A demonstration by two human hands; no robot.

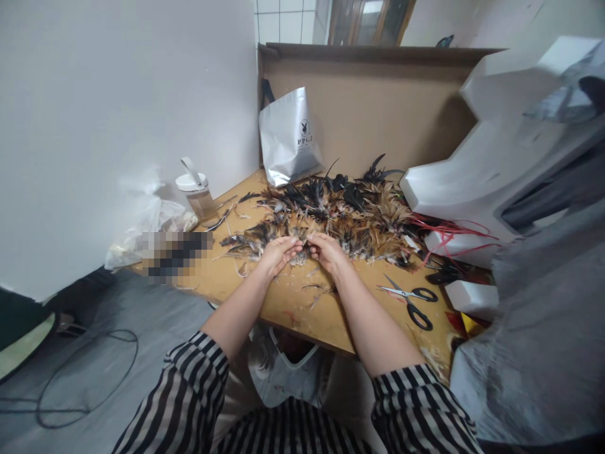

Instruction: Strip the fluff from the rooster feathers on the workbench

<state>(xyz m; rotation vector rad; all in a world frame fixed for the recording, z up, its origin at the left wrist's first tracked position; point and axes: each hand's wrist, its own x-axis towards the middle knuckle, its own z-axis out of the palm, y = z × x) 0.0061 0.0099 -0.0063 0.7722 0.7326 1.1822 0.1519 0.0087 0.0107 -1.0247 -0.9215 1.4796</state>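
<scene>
Feathers (373, 239) lay heaped across the middle of the table (278, 309), in two rough rows, the back one mostly black and the front one mostly brown. Both hands were at the near side of the front row, just beside each other with a small gap between. The left hand (282, 253) had its fingers curled and its fingertips at the feathers; the right hand (326, 251) had thumb and forefinger brought close together there. Whether either grip was grasping a feather I cannot tell, as the fingertips were too small to read.

Both forearms crossed the near edge of the table. Between the feathers and that edge ran a mostly bare strip, with a few loose wisps on it. Right of the right forearm, scissors (407, 296) lay with blades spread, their tips toward that arm and their handles toward the crowded right side. There, white foam (439, 183) and red strings (444, 230) came right up to the feathers, leaving little room.

At the back, a cardboard wall (378, 94) rose behind the table, and a silver bag (286, 139) stood near its left corner. On the left, a lidded cup (201, 200) and a plastic bag (155, 221) stood near the white wall (142, 94), with some open table between the cup and the feathers.
</scene>
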